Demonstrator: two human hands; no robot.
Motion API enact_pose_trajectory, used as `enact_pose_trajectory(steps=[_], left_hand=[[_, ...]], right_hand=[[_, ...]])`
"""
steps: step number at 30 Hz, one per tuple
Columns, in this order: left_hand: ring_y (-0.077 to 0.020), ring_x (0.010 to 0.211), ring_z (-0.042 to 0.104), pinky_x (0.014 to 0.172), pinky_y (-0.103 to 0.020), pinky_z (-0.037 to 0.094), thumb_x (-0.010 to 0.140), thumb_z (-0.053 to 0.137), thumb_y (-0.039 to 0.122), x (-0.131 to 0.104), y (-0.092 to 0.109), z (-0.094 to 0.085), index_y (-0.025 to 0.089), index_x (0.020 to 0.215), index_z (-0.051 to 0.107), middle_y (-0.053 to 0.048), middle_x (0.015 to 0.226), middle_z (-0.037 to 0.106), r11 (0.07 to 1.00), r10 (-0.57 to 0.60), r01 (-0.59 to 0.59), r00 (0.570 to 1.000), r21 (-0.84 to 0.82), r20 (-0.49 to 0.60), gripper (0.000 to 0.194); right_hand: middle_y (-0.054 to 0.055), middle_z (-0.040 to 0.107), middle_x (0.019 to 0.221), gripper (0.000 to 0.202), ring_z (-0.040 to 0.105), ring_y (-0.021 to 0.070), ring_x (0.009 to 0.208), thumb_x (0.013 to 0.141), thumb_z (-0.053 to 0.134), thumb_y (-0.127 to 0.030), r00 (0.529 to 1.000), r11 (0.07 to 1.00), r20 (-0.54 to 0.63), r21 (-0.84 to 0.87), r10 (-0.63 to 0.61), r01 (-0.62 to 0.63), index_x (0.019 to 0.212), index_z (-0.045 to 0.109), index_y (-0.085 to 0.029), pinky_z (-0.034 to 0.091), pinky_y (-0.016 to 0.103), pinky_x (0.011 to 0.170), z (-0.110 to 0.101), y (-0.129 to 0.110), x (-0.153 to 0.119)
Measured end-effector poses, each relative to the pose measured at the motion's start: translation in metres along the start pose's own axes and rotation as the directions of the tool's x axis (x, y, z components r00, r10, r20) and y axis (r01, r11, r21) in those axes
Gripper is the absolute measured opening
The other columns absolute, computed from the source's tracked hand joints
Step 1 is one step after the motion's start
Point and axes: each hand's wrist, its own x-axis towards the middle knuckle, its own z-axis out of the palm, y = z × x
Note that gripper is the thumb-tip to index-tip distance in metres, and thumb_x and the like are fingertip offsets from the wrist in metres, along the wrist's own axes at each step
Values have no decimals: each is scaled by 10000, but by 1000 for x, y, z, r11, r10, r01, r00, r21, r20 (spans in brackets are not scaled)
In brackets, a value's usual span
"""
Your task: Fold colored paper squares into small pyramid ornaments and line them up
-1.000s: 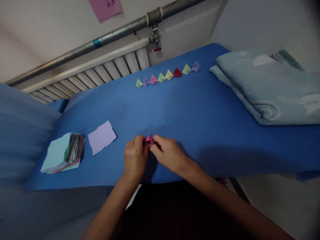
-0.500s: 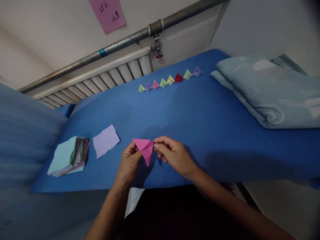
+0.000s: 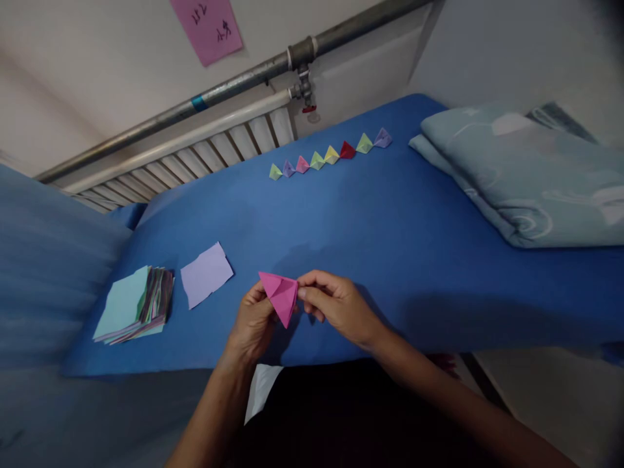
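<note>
A piece of folded pink paper (image 3: 283, 299) is held between my two hands, above the front part of the blue-covered bed (image 3: 370, 227). My left hand (image 3: 253, 322) is closed on its left side, the thumb partly behind the paper. With thumb and forefinger, my right hand (image 3: 338, 305) pinches its right corner. The paper is a triangle pointing down toward me, with a small flap at its upper left. To the left of my hands lies a flat sheet of lilac paper (image 3: 207, 275), and beyond it a stack of coloured paper (image 3: 129, 302).
Several small folded paper pieces (image 3: 331, 155) in different colours form a slanting row near the wall. A folded grey-green blanket (image 3: 526, 169) lies at the right. Behind the bed run a metal pipe (image 3: 244, 77) and a white radiator (image 3: 229, 146). A blue curtain (image 3: 49, 273) hangs at the left.
My right hand has moved slightly down with the paper's right corner. The right-hand flap of the pink paper now lies flatter, so its outline is a fuller triangle.
</note>
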Motion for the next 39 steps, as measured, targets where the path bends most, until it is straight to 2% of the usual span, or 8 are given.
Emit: enact_pose_trajectory(steps=[3, 11, 17, 20, 23, 27, 33, 39], left_hand=[[-96, 448, 563, 489, -222, 471, 482, 817, 162, 0, 0, -2, 166, 655, 678, 25, 558, 656, 1000, -2, 1, 1000, 6, 16, 222], [-105, 621, 611, 618, -217, 483, 590, 786, 177, 5, -5, -7, 197, 744, 699, 26, 695, 696, 966, 198, -202, 979, 159, 37, 178], [-112, 606, 598, 608, -232, 475, 581, 784, 225, 5, -7, -6, 192, 767, 685, 16, 705, 689, 978, 149, -155, 987, 137, 54, 214], [-101, 631, 585, 635, -218, 460, 610, 742, 210, 6, -7, -6, 191, 777, 672, 26, 715, 678, 954, 210, -208, 978, 214, 12, 182], [-88, 611, 537, 610, -204, 424, 673, 658, 201, 6, -5, -5, 186, 750, 635, 45, 677, 628, 832, 357, -296, 933, 469, -44, 82], [-90, 534, 470, 555, -220, 367, 733, 589, 224, 2, -2, 1, 190, 677, 557, 57, 585, 551, 513, 531, -290, 847, 808, -33, 73], [-129, 604, 529, 592, -258, 396, 791, 563, 224, 2, -4, 8, 197, 727, 538, 20, 672, 576, 213, 651, -327, 750, 921, 116, 73], [-156, 662, 582, 628, -286, 433, 838, 555, 238, 7, -8, 10, 192, 809, 574, -24, 749, 625, 146, 653, -338, 738, 930, 167, 57]], right_hand=[[-49, 542, 595, 118, 455, 68, 482, 808, 525, -264, 1000, 1000, 2, -9, 6, -6, 815, 617, -190, 355, 190, 441, -2, 2, 0], [-58, 524, 569, 147, 438, 63, 442, 832, 531, -317, 996, 998, -76, 1, 57, -57, 830, 600, -188, 343, 199, 435, -4, 0, 1], [-53, 514, 560, 125, 427, 70, 449, 801, 525, -305, 990, 979, 13, 147, 139, -140, 772, 565, -191, 327, 198, 422, -5, 7, 6], [-50, 520, 586, 143, 434, 79, 462, 829, 507, -320, 989, 995, -114, 37, 98, -94, 851, 579, -199, 343, 205, 433, -8, 8, 3], [-44, 516, 602, 130, 468, 92, 518, 860, 506, -313, 956, 964, -257, -256, -139, 72, 806, 570, -213, 394, 215, 502, -7, 0, -6], [10, 604, 747, 85, 560, 125, 681, 863, 540, -260, 901, 703, -39, -640, -432, 310, 808, 576, -208, 452, 249, 662, 3, -7, -12], [57, 643, 870, 91, 610, 169, 804, 884, 491, -235, 880, 537, -52, -809, -472, 240, 922, 565, -197, 471, 287, 739, 8, 9, 5], [79, 653, 904, 116, 608, 185, 788, 895, 453, -199, 922, 405, -33, -904, -386, 137, 923, 563, -179, 440, 286, 688, 6, 9, 14]])
